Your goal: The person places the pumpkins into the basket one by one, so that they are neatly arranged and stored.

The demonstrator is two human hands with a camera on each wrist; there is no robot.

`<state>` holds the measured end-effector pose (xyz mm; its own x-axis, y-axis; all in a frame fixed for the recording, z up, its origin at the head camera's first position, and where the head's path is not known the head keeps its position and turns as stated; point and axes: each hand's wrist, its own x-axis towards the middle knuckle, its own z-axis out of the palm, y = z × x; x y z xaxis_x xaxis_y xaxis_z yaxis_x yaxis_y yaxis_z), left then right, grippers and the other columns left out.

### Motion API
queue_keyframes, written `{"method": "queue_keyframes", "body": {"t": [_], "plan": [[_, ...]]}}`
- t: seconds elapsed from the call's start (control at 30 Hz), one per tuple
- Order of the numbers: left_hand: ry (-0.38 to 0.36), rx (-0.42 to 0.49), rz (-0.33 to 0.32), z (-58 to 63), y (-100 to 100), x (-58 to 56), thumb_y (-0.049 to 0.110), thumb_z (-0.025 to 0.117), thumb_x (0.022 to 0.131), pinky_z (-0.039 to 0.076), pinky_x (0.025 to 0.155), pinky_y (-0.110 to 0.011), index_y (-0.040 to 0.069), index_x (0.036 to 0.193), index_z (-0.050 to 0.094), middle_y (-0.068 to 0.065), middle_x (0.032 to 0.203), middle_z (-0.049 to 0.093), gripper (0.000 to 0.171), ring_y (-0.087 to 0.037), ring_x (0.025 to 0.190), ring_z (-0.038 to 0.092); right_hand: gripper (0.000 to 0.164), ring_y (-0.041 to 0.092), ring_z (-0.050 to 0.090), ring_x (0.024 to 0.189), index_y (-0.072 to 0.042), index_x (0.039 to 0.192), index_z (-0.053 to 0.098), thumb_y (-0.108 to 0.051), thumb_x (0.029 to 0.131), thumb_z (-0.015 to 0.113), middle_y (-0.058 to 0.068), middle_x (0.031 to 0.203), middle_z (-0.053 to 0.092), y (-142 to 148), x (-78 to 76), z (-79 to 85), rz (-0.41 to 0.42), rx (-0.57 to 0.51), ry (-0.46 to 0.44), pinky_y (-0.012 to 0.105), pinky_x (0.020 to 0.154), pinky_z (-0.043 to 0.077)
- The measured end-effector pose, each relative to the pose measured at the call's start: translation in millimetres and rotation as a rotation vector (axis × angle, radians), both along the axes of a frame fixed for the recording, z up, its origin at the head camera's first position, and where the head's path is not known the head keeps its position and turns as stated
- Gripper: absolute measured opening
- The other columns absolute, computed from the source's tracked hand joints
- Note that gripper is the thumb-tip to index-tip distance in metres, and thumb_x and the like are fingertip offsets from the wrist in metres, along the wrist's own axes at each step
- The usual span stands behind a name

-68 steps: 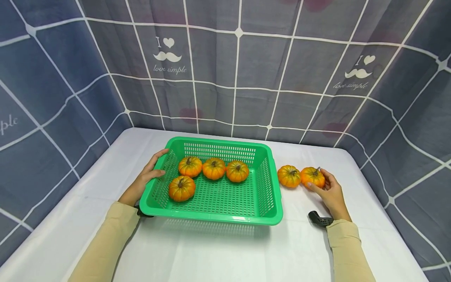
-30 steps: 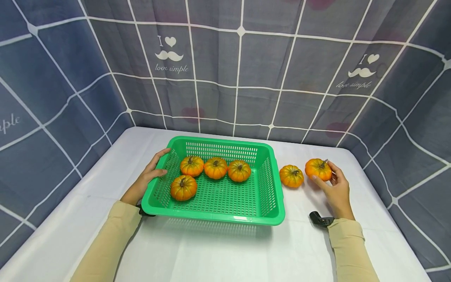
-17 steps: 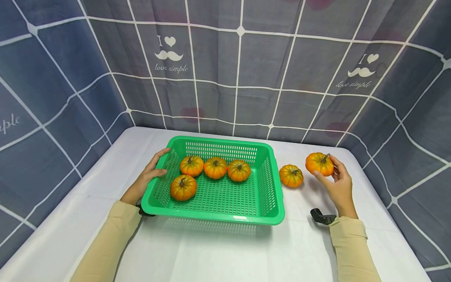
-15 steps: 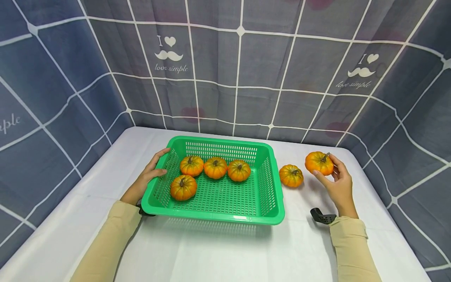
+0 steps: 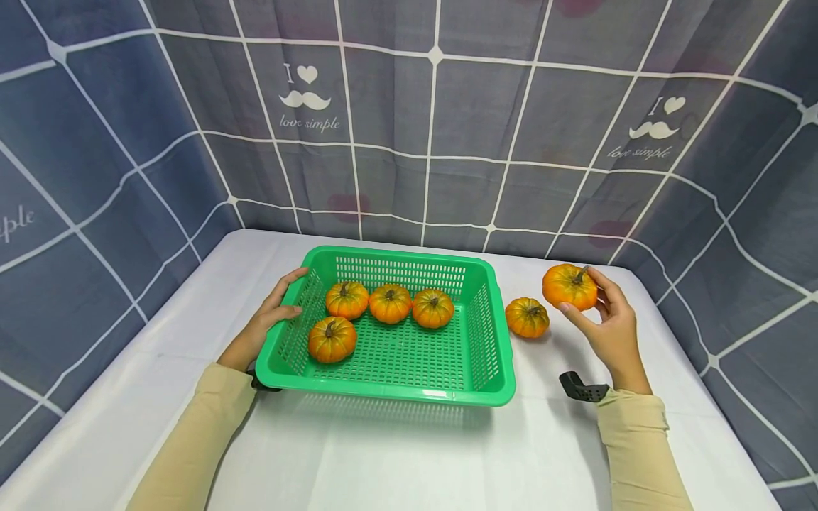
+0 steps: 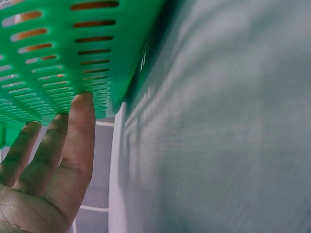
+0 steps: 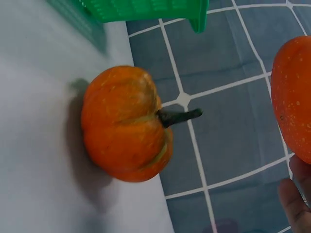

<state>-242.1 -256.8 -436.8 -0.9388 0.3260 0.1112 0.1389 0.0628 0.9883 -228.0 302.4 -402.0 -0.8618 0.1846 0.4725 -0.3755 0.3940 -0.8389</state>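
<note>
My left hand (image 5: 263,323) holds the left rim of a green plastic basket (image 5: 383,392), thumb over the edge. In the left wrist view several straight fingers (image 6: 80,131) touch its slotted outer wall. Several small orange pumpkins lie inside, among them a front-left pumpkin (image 5: 332,340) and a right-hand pumpkin (image 5: 432,309). My right hand (image 5: 612,333) grips another pumpkin (image 5: 566,286) between thumb and fingers, raised above the table. Below and left of it, one pumpkin (image 5: 527,317) sits on the cloth beside the basket; its stem shows in the right wrist view.
A white cloth covers the table (image 5: 396,461). Grey-blue checked curtains (image 5: 473,128) enclose the back and both sides. A black wrist-worn device (image 5: 583,388) sticks out from the right wrist.
My right hand has lifted its pumpkin off the table, away from the neighbouring one, and lately brought it slightly up and left. The left hand and basket stay put.
</note>
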Motion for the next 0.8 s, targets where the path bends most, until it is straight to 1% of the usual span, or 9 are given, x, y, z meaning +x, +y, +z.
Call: {"method": "queue_keyframes", "body": {"t": [0.07, 0.2, 0.3, 0.4, 0.5, 0.6, 0.63, 0.7, 0.8], "plan": [[-0.003, 0.009, -0.003, 0.7, 0.3, 0.4, 0.011, 0.043, 0.106, 0.056, 0.098, -0.029, 0.022, 0.174, 0.019, -0.021, 0.176, 0.018, 0.073, -0.02, 0.134, 0.053, 0.075, 0.005, 0.052, 0.123, 0.007, 0.157, 0.05, 0.018, 0.088, 0.078, -0.004, 0.144, 0.056, -3.3, 1.1, 2.8, 0.016, 0.008, 0.011, 0.01, 0.105, 0.042], [-0.002, -0.002, 0.0, 2.0, 0.7, 1.4, 0.012, 0.043, 0.106, 0.056, 0.097, -0.028, 0.024, 0.173, 0.019, -0.02, 0.176, 0.018, 0.073, -0.018, 0.134, 0.053, 0.075, 0.005, 0.053, 0.123, 0.008, 0.155, 0.052, 0.02, 0.086, 0.078, 0.006, 0.145, 0.057, -9.6, 3.5, 7.2, 0.043, 0.035, 0.045, 0.01, 0.105, 0.042], [0.001, -0.019, 0.005, 1.6, 0.1, 1.3, 0.012, 0.043, 0.106, 0.055, 0.097, -0.028, 0.024, 0.174, 0.019, -0.018, 0.177, 0.018, 0.073, -0.019, 0.134, 0.052, 0.076, 0.005, 0.054, 0.123, 0.007, 0.154, 0.054, 0.022, 0.084, 0.078, 0.008, 0.145, 0.059, -13.8, 5.1, 9.4, 0.061, 0.062, 0.076, 0.011, 0.104, 0.042], [0.021, -0.052, 0.017, 0.8, -0.1, 0.4, 0.013, 0.044, 0.105, 0.051, 0.1, -0.024, 0.023, 0.174, 0.019, -0.015, 0.178, 0.015, 0.074, -0.018, 0.138, 0.046, 0.076, 0.006, 0.055, 0.124, 0.006, 0.153, 0.055, 0.023, 0.083, 0.078, 0.006, 0.144, 0.06, -17.4, 5.9, 10.6, 0.088, 0.079, 0.104, 0.012, 0.104, 0.043], [0.037, -0.066, 0.021, 0.3, -0.2, -0.1, 0.013, 0.044, 0.105, 0.049, 0.101, -0.022, 0.021, 0.174, 0.019, -0.015, 0.179, 0.014, 0.074, -0.017, 0.139, 0.043, 0.076, 0.007, 0.056, 0.124, 0.005, 0.152, 0.056, 0.024, 0.082, 0.078, 0.008, 0.144, 0.061, -20.5, 6.1, 10.9, 0.115, 0.09, 0.119, 0.012, 0.105, 0.043], [0.027, -0.041, 0.01, 0.2, -0.9, -0.2, 0.012, 0.043, 0.105, 0.052, 0.099, -0.025, 0.021, 0.174, 0.018, -0.017, 0.178, 0.016, 0.074, -0.018, 0.137, 0.047, 0.076, 0.007, 0.056, 0.125, 0.004, 0.152, 0.057, 0.024, 0.081, 0.078, 0.012, 0.145, 0.061, -23.2, 6.0, 10.7, 0.138, 0.098, 0.127, 0.013, 0.106, 0.043], [0.024, -0.032, 0.007, 0.4, -0.8, 0.0, 0.012, 0.043, 0.105, 0.053, 0.099, -0.025, 0.021, 0.174, 0.018, -0.018, 0.177, 0.016, 0.074, -0.018, 0.135, 0.049, 0.077, 0.008, 0.057, 0.125, 0.005, 0.151, 0.058, 0.025, 0.081, 0.078, 0.012, 0.144, 0.061, -24.0, 5.9, 10.5, 0.145, 0.1, 0.131, 0.013, 0.106, 0.043], [0.02, -0.023, 0.003, 0.6, -0.9, 0.1, 0.012, 0.043, 0.105, 0.054, 0.098, -0.026, 0.022, 0.174, 0.018, -0.019, 0.177, 0.017, 0.074, -0.016, 0.134, 0.051, 0.076, 0.007, 0.057, 0.125, 0.005, 0.15, 0.058, 0.025, 0.08, 0.079, 0.008, 0.143, 0.062, -25.6, 5.9, 10.4, 0.154, 0.108, 0.138, 0.013, 0.107, 0.043], [0.017, -0.018, 0.0, 0.6, -0.6, 0.1, 0.011, 0.043, 0.106, 0.055, 0.097, -0.026, 0.022, 0.174, 0.018, -0.019, 0.177, 0.017, 0.074, -0.015, 0.133, 0.052, 0.077, 0.006, 0.058, 0.124, 0.007, 0.149, 0.058, 0.025, 0.078, 0.081, -0.006, 0.139, 0.062, -27.0, 5.9, 9.9, 0.167, 0.124, 0.148, 0.013, 0.107, 0.043]]}}
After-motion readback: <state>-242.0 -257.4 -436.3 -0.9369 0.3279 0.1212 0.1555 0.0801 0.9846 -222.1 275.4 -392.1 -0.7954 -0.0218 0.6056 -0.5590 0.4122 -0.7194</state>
